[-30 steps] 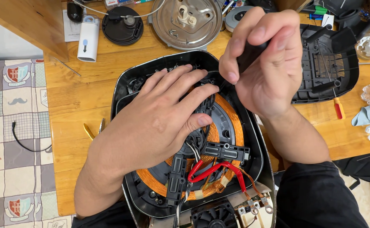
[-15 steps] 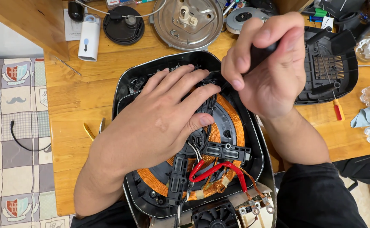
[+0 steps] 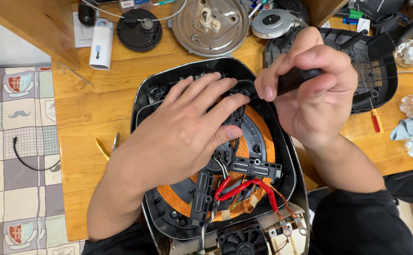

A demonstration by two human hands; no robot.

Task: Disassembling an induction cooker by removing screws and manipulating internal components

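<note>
Copper coil under our flat, released left hand; our right hand, fingers clenched on the black screwdriver handle, has crept nearer, so we're still working that far screw.

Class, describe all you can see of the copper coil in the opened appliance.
The copper coil is a flat ring of tightly wound orange-copper wire, lying face up inside the black housing on the wooden table. Black plastic brackets cross it; red wires run over its near side. The left hand rests spread across it, hiding much of it.
</note>
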